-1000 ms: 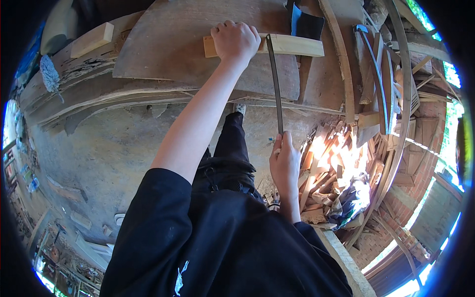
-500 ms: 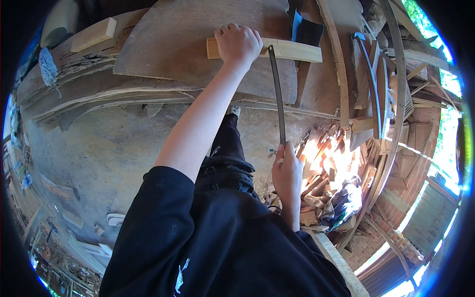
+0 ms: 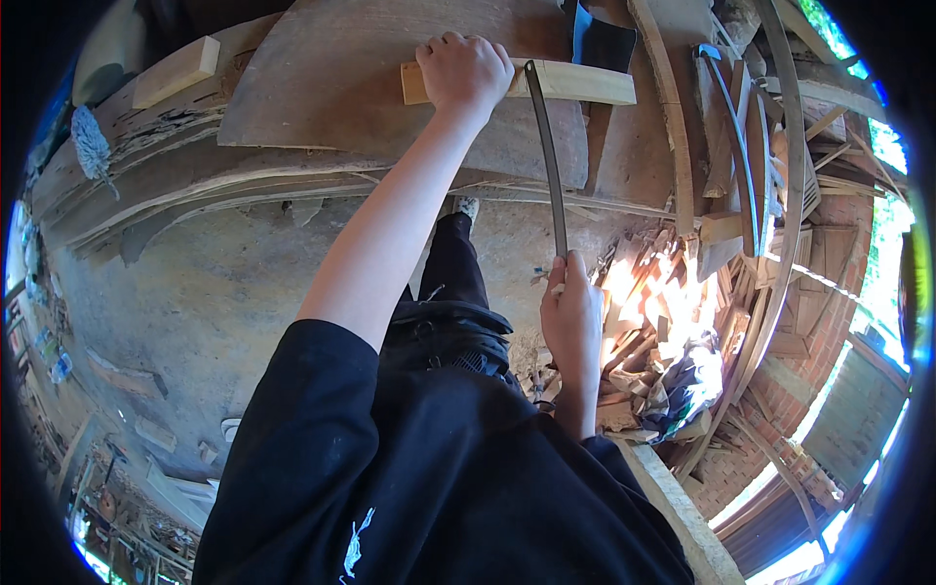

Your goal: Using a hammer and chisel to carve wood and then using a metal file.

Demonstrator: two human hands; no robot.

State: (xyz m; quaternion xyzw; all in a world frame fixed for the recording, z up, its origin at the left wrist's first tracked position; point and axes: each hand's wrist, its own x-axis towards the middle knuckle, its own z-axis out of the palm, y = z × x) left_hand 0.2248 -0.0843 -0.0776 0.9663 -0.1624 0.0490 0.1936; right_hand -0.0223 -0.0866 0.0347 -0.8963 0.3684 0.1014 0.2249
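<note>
A pale wooden block [image 3: 575, 82] lies crosswise on a broad brown board on the workbench. My left hand [image 3: 463, 73] is closed over its left part, fingers wrapped over the far edge and pressing it down. In my right hand [image 3: 573, 310], nearer my body, is a narrow dark handsaw [image 3: 547, 156]; its handle is hidden in my fist. The blade points away from me, and its holed tip rests across the block just right of my left hand. Whether it has cut into the wood I cannot tell.
A dark curved sheet [image 3: 604, 44] stands behind the block. Further right are a bow-shaped tool with a blue edge [image 3: 738, 146] and long wooden strips [image 3: 665, 107]. Sunlit wood scraps [image 3: 648, 322] are heaped by my right hand. Another block [image 3: 177, 73] lies at the far left.
My right hand has pushed the saw a little way forward, so its tip reaches nearer the block's far edge. My left hand keeps its hold; the whole view has shifted slightly.
</note>
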